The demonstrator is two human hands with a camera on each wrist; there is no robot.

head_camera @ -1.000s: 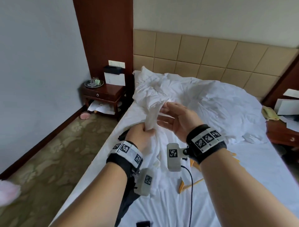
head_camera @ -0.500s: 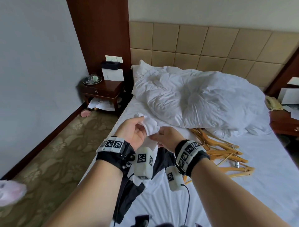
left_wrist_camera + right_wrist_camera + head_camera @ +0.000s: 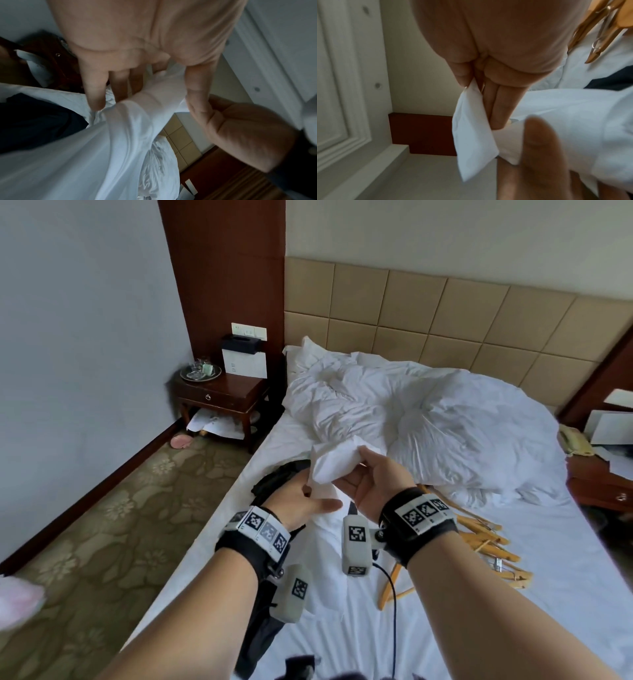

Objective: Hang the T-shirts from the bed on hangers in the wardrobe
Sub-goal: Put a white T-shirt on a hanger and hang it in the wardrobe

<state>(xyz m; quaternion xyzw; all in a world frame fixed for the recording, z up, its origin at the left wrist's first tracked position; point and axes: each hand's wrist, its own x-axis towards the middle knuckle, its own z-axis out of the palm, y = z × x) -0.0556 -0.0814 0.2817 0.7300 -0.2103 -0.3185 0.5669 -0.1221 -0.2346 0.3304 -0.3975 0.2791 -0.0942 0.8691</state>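
A white T-shirt (image 3: 334, 463) hangs between both hands above the bed's left side. My right hand (image 3: 352, 465) pinches a folded edge of it between thumb and fingers, as the right wrist view shows on the T-shirt (image 3: 474, 142) under the right hand (image 3: 479, 106). My left hand (image 3: 315, 498) sits just below and holds the cloth between thumb and fingers; the left wrist view has the T-shirt (image 3: 120, 135) running across the left hand (image 3: 145, 102). A black garment (image 3: 274, 484) lies on the sheet under the hands. Several wooden hangers (image 3: 479, 539) lie to the right.
A rumpled white duvet (image 3: 428, 422) fills the head of the bed (image 3: 513, 611). A dark wooden nightstand (image 3: 219, 395) with a tray stands at the left, another nightstand (image 3: 599, 484) at the right. Patterned carpet (image 3: 120, 525) runs along the bed's left side.
My right hand has risen and moved away from the left, drawing the white T-shirt's edge up and open. The left hand has dropped slightly.
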